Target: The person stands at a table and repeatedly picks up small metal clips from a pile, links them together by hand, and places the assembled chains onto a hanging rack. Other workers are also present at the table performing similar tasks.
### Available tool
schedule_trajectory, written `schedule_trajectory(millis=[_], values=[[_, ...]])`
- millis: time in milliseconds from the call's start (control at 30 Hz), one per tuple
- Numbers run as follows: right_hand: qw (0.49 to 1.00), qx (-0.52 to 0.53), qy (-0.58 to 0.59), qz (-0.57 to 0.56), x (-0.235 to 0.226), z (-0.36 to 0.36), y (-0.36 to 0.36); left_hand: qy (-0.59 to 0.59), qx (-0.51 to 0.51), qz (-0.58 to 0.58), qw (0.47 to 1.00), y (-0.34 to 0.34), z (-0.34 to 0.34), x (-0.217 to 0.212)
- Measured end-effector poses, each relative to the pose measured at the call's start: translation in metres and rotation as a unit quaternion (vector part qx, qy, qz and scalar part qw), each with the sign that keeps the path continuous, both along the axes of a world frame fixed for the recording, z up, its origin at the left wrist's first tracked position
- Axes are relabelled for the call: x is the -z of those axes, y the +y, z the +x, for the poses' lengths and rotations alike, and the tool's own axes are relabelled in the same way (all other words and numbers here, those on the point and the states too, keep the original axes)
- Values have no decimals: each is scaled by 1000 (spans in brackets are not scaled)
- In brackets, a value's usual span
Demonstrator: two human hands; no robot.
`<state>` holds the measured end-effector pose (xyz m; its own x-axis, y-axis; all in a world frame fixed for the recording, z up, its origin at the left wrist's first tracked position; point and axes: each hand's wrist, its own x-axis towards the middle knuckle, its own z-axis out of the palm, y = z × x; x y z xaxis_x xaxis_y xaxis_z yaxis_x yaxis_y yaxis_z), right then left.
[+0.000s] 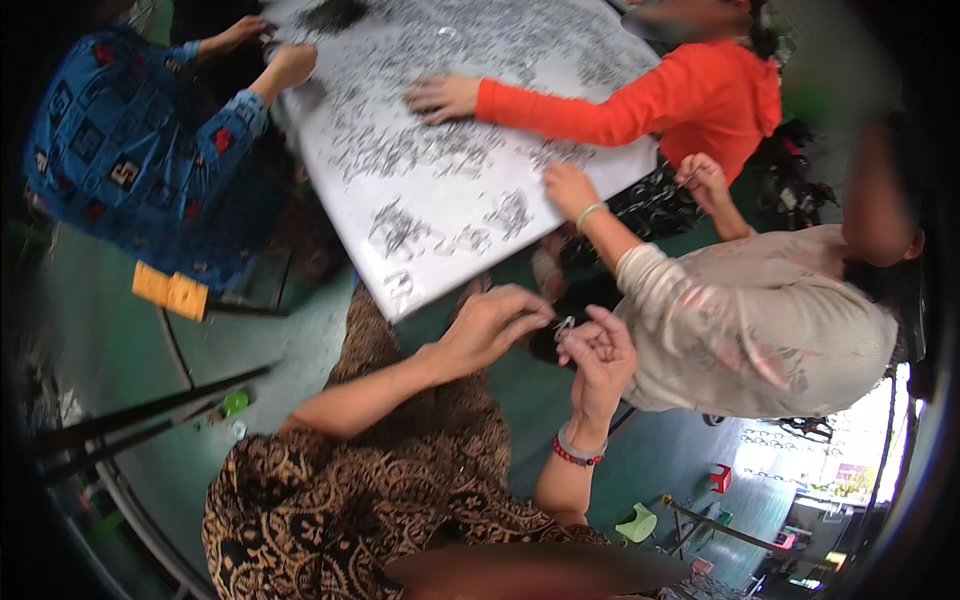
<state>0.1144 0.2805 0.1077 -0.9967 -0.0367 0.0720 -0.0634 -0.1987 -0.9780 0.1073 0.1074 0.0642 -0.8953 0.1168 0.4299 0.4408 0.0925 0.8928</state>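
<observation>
Just beyond the near corner of a white table (345,255), my two hands meet in the air over my lap. In the curled fingers of my right hand (603,350), which has bracelets at its wrist, is a small shiny silvery piece (565,325); its exact kind is too small to tell. My left hand (492,325) reaches in from the left with thumb and fingertips pinched together beside that piece. Whether the left fingertips hold anything is hidden. Loose small dark-grey pieces (400,228) lie in little heaps at the table's near end.
Many more small pieces (430,150) cover the table's far part. Co-workers sit around it: one in a blue patterned top (130,160), one with a red sleeve (570,110), one in a beige top (760,320) close at my right. A yellow-topped stool (170,290) stands left.
</observation>
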Motion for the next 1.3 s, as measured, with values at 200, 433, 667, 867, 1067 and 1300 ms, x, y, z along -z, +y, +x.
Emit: schedule_trajectory(millis=[200, 433, 667, 867, 1067, 1300], values=[[994, 68, 68, 47, 26, 5, -16, 4, 16, -10, 1000, -3, -3, 5], [992, 87, 84, -23, 24, 5, -24, -1, 28, 15, 1000, -16, -2, 1], [995, 78, 62, -11, 15, -3, -27, -74, -209, -196, 955, -116, -139, 52], [995, 69, 67, -16, 21, -11, -32, 19, -159, -500, 851, -153, -205, 82], [997, 64, 48, -16, 30, -11, -23, 53, -179, -565, 804, -152, -188, 78], [991, 99, 82, -37, 33, -5, -29, -93, -176, -188, 962, -124, -158, 24]])
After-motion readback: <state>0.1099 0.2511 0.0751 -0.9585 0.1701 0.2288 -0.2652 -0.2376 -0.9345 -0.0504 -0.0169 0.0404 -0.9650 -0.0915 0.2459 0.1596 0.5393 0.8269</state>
